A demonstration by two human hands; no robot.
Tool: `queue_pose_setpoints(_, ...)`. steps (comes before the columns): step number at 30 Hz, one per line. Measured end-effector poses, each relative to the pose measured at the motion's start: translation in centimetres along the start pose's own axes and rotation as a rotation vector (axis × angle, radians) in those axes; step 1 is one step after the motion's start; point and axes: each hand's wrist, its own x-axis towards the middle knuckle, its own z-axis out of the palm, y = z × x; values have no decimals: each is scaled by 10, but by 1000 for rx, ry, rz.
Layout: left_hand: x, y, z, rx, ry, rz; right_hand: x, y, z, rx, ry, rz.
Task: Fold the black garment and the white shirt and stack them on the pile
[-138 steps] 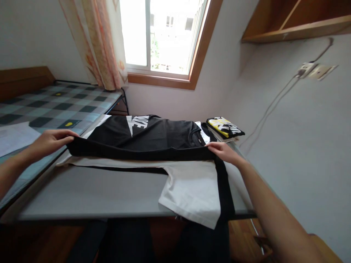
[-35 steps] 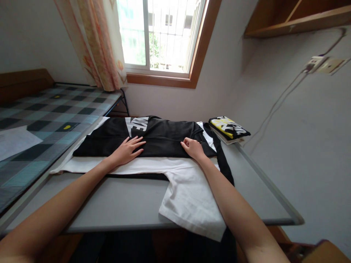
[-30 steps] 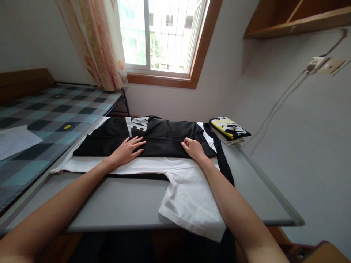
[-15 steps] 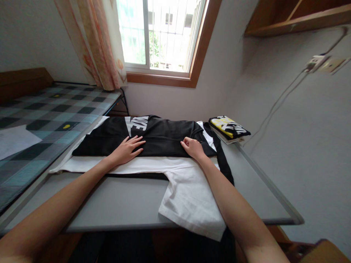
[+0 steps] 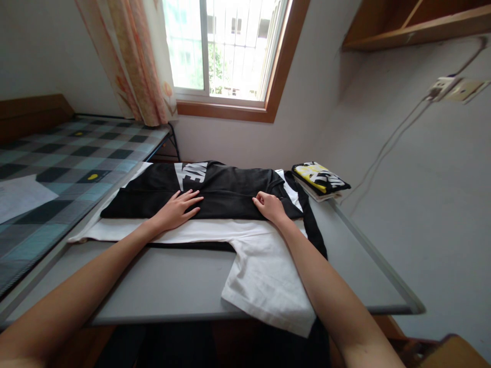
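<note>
A black T-shirt (image 5: 238, 180) with white lettering lies across the table, its near side folded over. Beneath it is a white T-shirt (image 5: 264, 255), whose sleeve hangs over the front edge. More black cloth (image 5: 315, 225) shows under the white one at the right. My left hand (image 5: 178, 208) rests flat on the folded black T-shirt near the lettering, fingers spread. Toward the collar end, my right hand (image 5: 269, 206) has curled fingers that appear to pinch the black fabric; its fingertips are partly hidden.
Folded clothes (image 5: 320, 179) in black, yellow and white sit at the table's back right. The grey table (image 5: 172, 286) adjoins a bed with a checked mattress (image 5: 115, 148) bearing a paper sheet (image 5: 25, 197). Cables (image 5: 391, 133) hang from a wall socket at right.
</note>
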Motion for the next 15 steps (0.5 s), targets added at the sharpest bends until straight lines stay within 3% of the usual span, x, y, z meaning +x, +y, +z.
queue_pose_setpoints(15, 1, 0, 0, -5, 6, -1, -1, -1, -1, 4, 11, -26)
